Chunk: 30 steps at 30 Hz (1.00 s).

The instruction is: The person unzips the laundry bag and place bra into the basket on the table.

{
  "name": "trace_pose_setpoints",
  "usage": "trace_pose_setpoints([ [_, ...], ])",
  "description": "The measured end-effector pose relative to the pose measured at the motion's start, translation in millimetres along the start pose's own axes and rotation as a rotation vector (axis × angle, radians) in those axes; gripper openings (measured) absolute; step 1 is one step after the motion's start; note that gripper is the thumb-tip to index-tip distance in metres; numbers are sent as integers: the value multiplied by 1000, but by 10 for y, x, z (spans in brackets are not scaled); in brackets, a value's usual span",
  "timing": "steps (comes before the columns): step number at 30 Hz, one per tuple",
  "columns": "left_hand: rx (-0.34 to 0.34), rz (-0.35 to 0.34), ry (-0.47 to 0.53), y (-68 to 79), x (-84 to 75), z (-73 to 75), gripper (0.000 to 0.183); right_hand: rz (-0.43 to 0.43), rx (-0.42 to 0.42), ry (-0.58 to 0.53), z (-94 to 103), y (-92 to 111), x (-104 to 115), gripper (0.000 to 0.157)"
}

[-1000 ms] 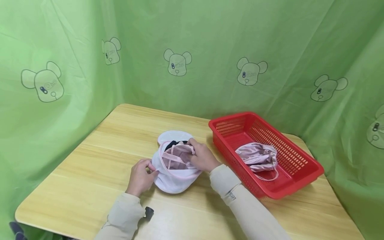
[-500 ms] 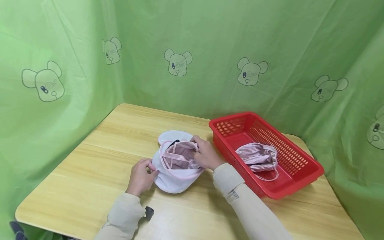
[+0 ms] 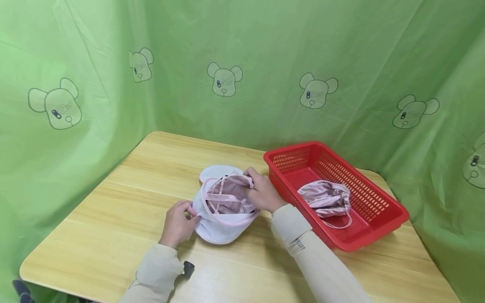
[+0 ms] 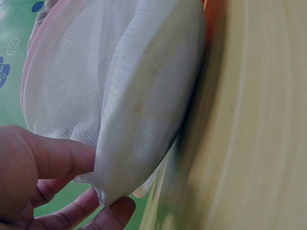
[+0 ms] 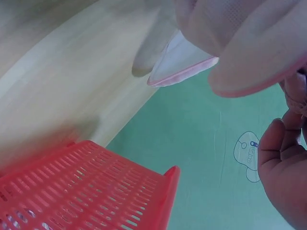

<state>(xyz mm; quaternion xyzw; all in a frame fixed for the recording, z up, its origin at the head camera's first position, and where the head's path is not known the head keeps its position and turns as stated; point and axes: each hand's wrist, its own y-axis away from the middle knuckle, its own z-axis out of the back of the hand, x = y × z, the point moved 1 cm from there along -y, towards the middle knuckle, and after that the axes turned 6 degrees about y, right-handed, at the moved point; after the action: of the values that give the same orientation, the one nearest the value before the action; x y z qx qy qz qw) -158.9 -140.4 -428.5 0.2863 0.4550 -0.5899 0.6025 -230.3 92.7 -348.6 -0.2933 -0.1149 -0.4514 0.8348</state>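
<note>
A white mesh laundry bag [image 3: 221, 231] with pink piping stands unzipped on the table, its round flap [image 3: 217, 171] folded back behind it. Thumb and fingers of my left hand [image 3: 179, 222] pinch the bag's left side; the left wrist view shows the mesh [image 4: 139, 96] between them. Inside the bag lies a pink garment [image 3: 227, 204] with thin straps across it. My right hand [image 3: 263, 192] grips the garment's gathered edge at the bag's right rim. In the right wrist view the fingertips [image 5: 276, 132] close on that edge [image 5: 295, 103], partly cut off by the frame.
A red perforated basket [image 3: 303, 206] stands to the right of the bag, close beside my right forearm. In it lies a pink satin garment [image 3: 326, 198] with a thin strap. The wooden table [image 3: 98, 227] is bounded by a green curtain [image 3: 265, 113] behind.
My right hand has moved a little to the right, drawing the pink garment's edge along. Black fabric seen earlier inside the bag is now mostly covered. My left hand stays put.
</note>
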Motion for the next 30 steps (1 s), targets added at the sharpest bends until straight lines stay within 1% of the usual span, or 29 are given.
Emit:
trace_pose_setpoints([
  [6, -1, -1, 7, -1, 3, -6, 24, -11, -12, 0, 56, -4, 0, 21],
  [13, -5, 11, 12, -7, 2, -15, 24, -7, -20, -11, 108, -19, -5, 25],
  [17, -2, 8, 13, -1, -2, -15, 23, -6, -27, -4, 141, -32, -4, 24],
  [25, -5, -3, 12, -5, 7, -15, 22, -49, -37, -17, 239, -36, 13, 23],
  [30, -5, -10, 6, -6, 11, -14, 22, -71, -36, -55, 307, -40, 18, 22],
])
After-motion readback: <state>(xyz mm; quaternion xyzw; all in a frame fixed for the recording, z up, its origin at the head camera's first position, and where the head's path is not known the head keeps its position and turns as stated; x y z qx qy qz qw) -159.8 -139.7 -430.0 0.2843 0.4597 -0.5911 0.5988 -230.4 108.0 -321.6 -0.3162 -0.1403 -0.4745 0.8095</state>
